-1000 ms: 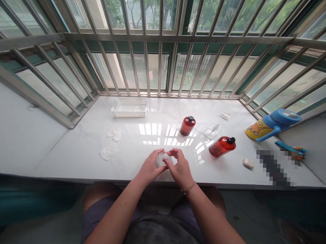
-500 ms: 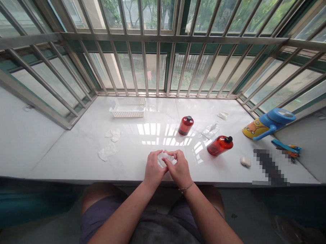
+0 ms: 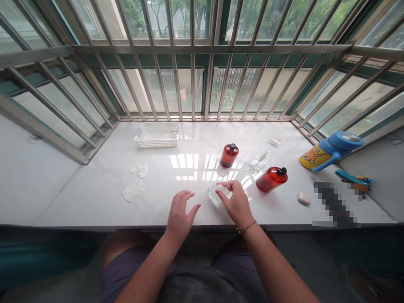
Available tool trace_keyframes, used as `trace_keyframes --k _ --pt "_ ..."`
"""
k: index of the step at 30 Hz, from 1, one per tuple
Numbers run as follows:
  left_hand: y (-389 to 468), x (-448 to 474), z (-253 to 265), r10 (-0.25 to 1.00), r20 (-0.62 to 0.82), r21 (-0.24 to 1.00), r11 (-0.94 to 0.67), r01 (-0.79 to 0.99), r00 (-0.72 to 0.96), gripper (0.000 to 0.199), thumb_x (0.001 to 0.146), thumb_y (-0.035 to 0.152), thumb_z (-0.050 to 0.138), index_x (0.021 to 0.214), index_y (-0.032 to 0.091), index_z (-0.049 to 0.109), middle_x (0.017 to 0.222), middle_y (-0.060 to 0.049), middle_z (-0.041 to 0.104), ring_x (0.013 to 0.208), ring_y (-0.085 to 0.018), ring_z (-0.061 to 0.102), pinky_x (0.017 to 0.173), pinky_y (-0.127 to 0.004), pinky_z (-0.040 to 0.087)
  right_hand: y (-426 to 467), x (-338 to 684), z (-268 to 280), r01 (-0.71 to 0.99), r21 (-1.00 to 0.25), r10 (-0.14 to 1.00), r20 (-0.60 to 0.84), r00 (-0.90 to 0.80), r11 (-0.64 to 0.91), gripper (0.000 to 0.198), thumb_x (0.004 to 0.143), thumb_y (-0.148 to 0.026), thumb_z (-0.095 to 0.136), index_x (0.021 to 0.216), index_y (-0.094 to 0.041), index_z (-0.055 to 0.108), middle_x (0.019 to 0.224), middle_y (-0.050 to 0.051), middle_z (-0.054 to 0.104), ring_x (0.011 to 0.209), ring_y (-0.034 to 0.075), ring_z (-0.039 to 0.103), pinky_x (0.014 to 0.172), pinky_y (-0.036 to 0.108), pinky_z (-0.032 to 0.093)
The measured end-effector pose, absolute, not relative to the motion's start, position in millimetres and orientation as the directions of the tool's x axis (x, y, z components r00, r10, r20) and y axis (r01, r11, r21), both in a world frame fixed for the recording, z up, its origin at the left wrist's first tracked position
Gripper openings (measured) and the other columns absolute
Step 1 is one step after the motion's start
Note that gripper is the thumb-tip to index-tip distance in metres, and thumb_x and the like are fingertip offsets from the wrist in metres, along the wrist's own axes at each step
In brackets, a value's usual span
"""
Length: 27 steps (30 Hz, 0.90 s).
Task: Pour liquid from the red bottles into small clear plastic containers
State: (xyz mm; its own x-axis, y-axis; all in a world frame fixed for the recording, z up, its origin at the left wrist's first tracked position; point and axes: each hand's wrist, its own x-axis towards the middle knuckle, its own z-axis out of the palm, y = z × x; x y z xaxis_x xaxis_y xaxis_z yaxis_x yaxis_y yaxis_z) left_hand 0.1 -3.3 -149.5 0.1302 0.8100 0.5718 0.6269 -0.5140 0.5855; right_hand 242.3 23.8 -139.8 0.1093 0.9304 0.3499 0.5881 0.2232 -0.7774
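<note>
My right hand [image 3: 235, 200] pinches the right end of a small clear plastic container [image 3: 212, 195] between thumb and fingers. The container is low over the white counter, and part of it is hidden behind the fingers; its exact kind is hard to make out. To its left, my left hand [image 3: 182, 211] is empty, with thumb and fingers apart. Beyond the right hand stands a red-brown bottle with a black cap [image 3: 229, 156]. A second red-brown bottle [image 3: 271, 179] is to the right of that hand, and a clear plastic piece [image 3: 260, 160] lies between the two bottles.
A white perforated basket [image 3: 157, 135] sits at the back left, crumpled tissues [image 3: 133, 191] nearer. On the right are a blue-and-yellow jug [image 3: 331, 150], a pale soap-like lump [image 3: 303, 199], a blue-and-orange tool [image 3: 354, 179] and a crumpled tissue [image 3: 274, 141]. Metal bars [image 3: 211, 47] line the window behind.
My left hand has let go of the clear container and moved left, its fingers opening. My right hand has shifted right with the container.
</note>
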Motion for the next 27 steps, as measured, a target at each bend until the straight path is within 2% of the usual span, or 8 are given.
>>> trace_keyframes --k 2,3,7,12,19,22,25,27 --pt "-3.9 -16.2 -145.7 0.806 0.578 0.57 -0.509 0.645 0.125 0.008 0.105 0.023 0.065 0.111 0.024 0.07 0.107 -0.008 0.072 0.103 -0.025 0.071 0.094 -0.042 0.06 30.5 263.3 -141.1 0.611 -0.768 0.928 0.344 0.143 0.191 0.034 0.096 -0.053 0.07 0.101 -0.028 0.048 0.111 0.01 0.076 0.1 0.03 0.068 0.09 0.048 0.056" --pt "-3.1 -24.6 -144.8 0.805 0.578 0.558 -0.508 0.656 0.132 0.008 0.106 0.022 0.063 0.105 0.024 0.071 0.099 -0.006 0.073 0.096 -0.023 0.07 0.09 -0.039 0.06 33.9 273.3 -141.6 0.625 -0.76 0.925 0.346 0.158 0.178 0.036 0.096 -0.056 0.07 0.104 -0.027 0.049 0.113 0.011 0.076 0.1 0.03 0.068 0.09 0.048 0.056" --pt "2.3 -54.3 -148.8 0.814 0.565 0.507 -0.474 0.72 0.138 0.021 0.108 0.029 0.06 0.09 0.024 0.071 0.083 -0.004 0.072 0.08 -0.021 0.068 0.078 -0.034 0.056 45.2 305.4 -139.1 0.676 -0.724 0.921 0.346 0.177 0.142 0.044 0.097 -0.058 0.067 0.121 -0.025 0.051 0.121 0.015 0.074 0.108 0.033 0.072 0.095 0.05 0.058" --pt "-0.4 -70.1 -161.8 0.829 0.551 0.472 -0.408 0.781 0.1 0.046 0.11 0.04 0.05 0.069 0.024 0.063 0.061 -0.001 0.059 0.06 -0.017 0.059 0.061 -0.03 0.049 50.1 322.3 -127.8 0.801 -0.583 0.917 0.38 0.119 0.137 0.045 0.102 -0.051 0.058 0.136 -0.022 0.051 0.125 0.017 0.075 0.122 0.039 0.066 0.103 0.058 0.055" --pt "-5.6 -69.8 -170.1 0.8 0.584 0.417 -0.444 0.793 0.141 0.054 0.109 0.031 0.054 0.056 0.024 0.043 0.054 0.002 0.045 0.051 -0.014 0.046 0.055 -0.031 0.038 68.2 315.4 -95.1 0.882 -0.38 0.831 0.555 -0.022 0.278 0.055 0.104 -0.049 0.058 0.15 -0.02 0.049 0.147 0.02 0.062 0.139 0.04 0.055 0.118 0.061 0.046" --pt "-3.4 -68.8 -172.8 0.781 0.609 0.396 -0.449 0.801 0.137 0.053 0.108 0.026 0.055 0.057 0.024 0.04 0.054 0.003 0.043 0.051 -0.015 0.044 0.056 -0.032 0.036 99.9 310.3 -74.9 0.887 -0.365 0.875 0.476 -0.082 0.282 0.061 0.103 -0.046 0.06 0.154 -0.015 0.046 0.152 0.023 0.057 0.145 0.04 0.051 0.121 0.059 0.044" --pt "-1.4 -67.4 -176.1 0.769 0.625 0.379 -0.448 0.81 0.134 0.051 0.106 0.024 0.057 0.057 0.024 0.04 0.055 0.004 0.042 0.051 -0.015 0.044 0.056 -0.032 0.036 140.3 306.7 -59.5 0.921 -0.36 0.966 0.251 -0.056 0.147 0.071 0.099 -0.044 0.066 0.157 -0.012 0.042 0.161 0.025 0.049 0.15 0.041 0.047 0.122 0.055 0.042" --pt "-0.8 -66.8 -178.0 0.769 0.623 0.368 -0.448 0.815 0.141 0.05 0.105 0.024 0.058 0.058 0.024 0.042 0.055 0.004 0.043 0.051 -0.015 0.046 0.056 -0.031 0.037 164.7 303.9 -54.3 0.928 -0.362 0.987 0.157 -0.029 0.085 0.071 0.096 -0.044 0.07 0.154 -0.012 0.045 0.155 0.026 0.055 0.139 0.041 0.058 0.113 0.053 0.049"
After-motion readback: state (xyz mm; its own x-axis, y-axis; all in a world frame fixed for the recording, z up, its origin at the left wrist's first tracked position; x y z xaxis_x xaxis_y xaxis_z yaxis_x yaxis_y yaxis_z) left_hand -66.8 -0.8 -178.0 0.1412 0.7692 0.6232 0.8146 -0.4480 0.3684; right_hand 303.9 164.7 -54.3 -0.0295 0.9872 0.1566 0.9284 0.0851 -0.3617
